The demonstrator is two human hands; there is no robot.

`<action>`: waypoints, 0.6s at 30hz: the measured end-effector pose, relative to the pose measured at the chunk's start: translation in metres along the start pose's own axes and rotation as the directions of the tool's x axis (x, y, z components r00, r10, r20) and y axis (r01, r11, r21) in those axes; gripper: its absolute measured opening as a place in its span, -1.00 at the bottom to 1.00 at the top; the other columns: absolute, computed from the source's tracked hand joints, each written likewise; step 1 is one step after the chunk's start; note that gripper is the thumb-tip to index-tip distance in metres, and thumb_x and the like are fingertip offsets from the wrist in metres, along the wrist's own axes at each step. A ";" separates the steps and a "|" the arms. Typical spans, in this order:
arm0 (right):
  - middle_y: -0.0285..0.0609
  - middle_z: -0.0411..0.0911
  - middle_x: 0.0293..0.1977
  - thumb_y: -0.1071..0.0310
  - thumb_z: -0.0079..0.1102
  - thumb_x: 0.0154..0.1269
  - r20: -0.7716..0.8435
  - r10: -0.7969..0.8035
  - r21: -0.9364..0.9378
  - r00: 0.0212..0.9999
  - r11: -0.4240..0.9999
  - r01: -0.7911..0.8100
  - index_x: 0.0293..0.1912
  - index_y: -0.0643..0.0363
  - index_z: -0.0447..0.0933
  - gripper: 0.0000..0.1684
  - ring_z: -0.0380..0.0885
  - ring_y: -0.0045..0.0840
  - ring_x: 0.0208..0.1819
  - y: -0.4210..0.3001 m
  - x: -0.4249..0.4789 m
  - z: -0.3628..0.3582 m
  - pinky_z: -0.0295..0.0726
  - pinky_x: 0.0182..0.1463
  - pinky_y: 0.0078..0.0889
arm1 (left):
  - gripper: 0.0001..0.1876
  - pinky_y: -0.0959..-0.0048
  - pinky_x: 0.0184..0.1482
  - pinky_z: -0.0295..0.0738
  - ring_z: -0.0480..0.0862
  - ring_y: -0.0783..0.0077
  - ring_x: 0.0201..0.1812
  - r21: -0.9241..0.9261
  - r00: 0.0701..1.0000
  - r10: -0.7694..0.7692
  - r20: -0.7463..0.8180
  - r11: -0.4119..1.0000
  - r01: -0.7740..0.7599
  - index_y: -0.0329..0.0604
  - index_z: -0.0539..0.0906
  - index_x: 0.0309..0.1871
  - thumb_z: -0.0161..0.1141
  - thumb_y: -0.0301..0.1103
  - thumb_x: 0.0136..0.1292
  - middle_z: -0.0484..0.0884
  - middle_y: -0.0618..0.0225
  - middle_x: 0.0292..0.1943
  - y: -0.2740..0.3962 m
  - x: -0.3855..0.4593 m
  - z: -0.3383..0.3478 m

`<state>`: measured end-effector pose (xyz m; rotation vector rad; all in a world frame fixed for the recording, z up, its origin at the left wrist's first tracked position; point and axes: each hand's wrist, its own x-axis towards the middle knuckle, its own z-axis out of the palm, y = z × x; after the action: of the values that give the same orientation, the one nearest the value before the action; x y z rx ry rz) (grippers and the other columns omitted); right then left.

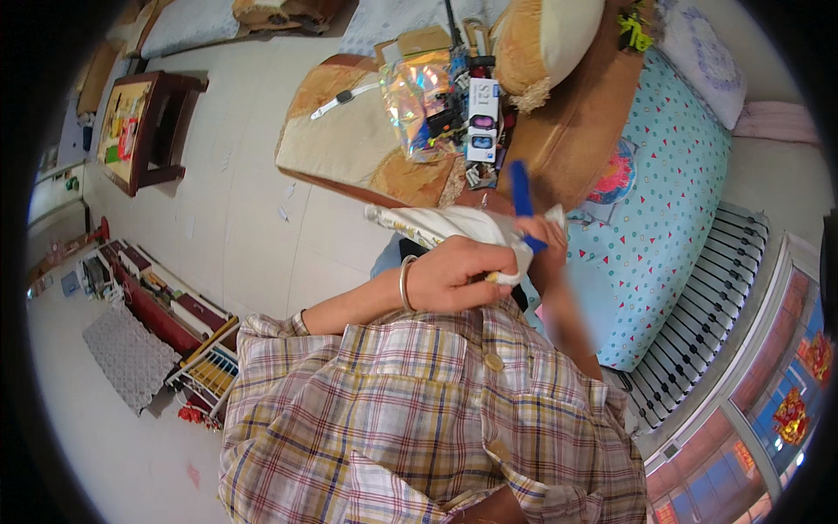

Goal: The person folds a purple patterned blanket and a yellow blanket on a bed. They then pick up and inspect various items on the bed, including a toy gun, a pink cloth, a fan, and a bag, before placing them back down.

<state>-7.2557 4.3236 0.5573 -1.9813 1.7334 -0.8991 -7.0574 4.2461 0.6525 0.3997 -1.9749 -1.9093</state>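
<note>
My left hand [461,274], with a metal bangle at its wrist, grips the gathered end of a white, crumpled bag or cloth [452,224] with a yellowish print. It is held in front of my plaid shirt. Beside it, my right hand [548,241] holds a long, flat blue strip [521,190], blurred, which sticks up past the fingers and crosses the white material's right end. Whether the strip is fastened to the material I cannot tell. My left hand partly covers the material's lower part.
Ahead, a tan and cream sofa cushion [334,137] bears a white smartwatch [344,97], an iridescent pouch [412,98] and a printed smartwatch box [482,121]. A mint patterned cushion [674,216] lies to the right, a wooden table [154,131] far left.
</note>
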 end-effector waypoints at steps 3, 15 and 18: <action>-0.16 0.54 -0.37 0.54 0.27 -0.17 0.152 0.395 0.328 0.906 0.844 -0.424 -0.24 0.08 0.47 -0.62 0.51 -0.33 -0.34 -0.019 -0.036 -0.046 0.45 -0.28 -0.38 | -0.88 0.43 -0.46 0.37 0.56 0.23 -0.50 -0.050 0.997 0.072 0.033 0.996 -0.070 -0.21 0.48 -0.35 0.13 -0.36 0.17 0.51 0.27 -0.55 0.010 0.017 0.008; -0.09 0.47 -0.09 0.45 0.11 0.18 -0.585 0.705 0.620 0.400 0.708 -0.340 0.05 0.45 0.33 -0.55 0.49 -0.50 -0.16 0.104 -0.035 -0.249 0.46 -0.09 -0.52 | -0.78 0.59 -0.09 0.38 0.47 0.62 -0.15 -0.422 0.918 -0.388 -0.079 0.848 0.322 -0.21 0.42 -0.01 0.01 -0.44 0.30 0.50 0.44 -0.19 -0.086 0.071 0.057; -0.13 0.48 -0.09 0.39 0.14 0.20 -0.598 0.662 0.656 0.452 0.728 -0.199 0.03 0.41 0.37 -0.57 0.49 -0.55 -0.17 0.190 -0.006 -0.263 0.45 -0.10 -0.56 | -0.83 0.65 -0.16 0.42 0.50 0.64 -0.20 -0.392 0.843 -0.485 -0.234 0.840 0.375 -0.25 0.47 -0.09 0.05 -0.43 0.28 0.54 0.43 -0.21 -0.140 0.051 0.047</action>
<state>-7.5725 4.3305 0.6269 -0.6303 1.9820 -1.9860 -7.1310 4.2593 0.5149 1.0688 -1.3895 -2.2175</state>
